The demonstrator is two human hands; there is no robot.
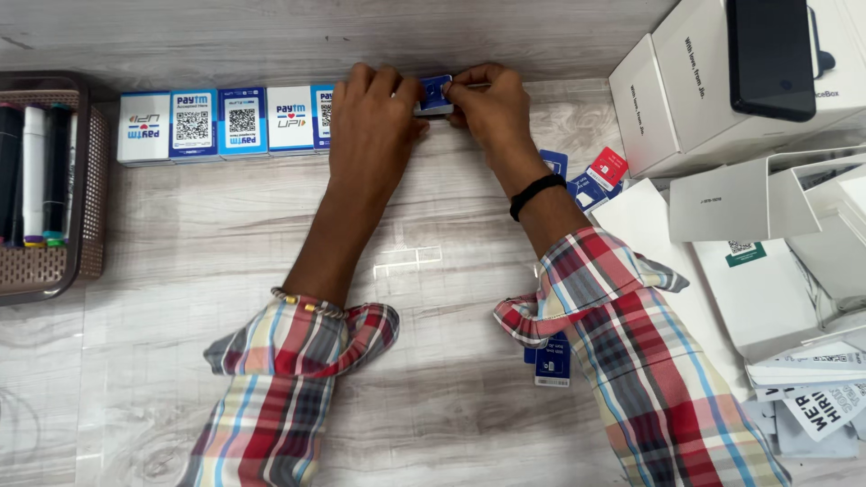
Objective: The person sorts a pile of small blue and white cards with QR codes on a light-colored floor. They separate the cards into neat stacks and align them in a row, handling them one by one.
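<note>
Five small blue-and-white printed card stands (225, 124) already line up left of the grips; both hands (374, 113) (487, 104) pinch a sixth small blue stand (436, 95), loose blue cards (577, 180) remaining nearer the right wrist.

Both arms outstretched, left hand (374, 122) and right hand (487, 104) fingertips pinching together
</note>
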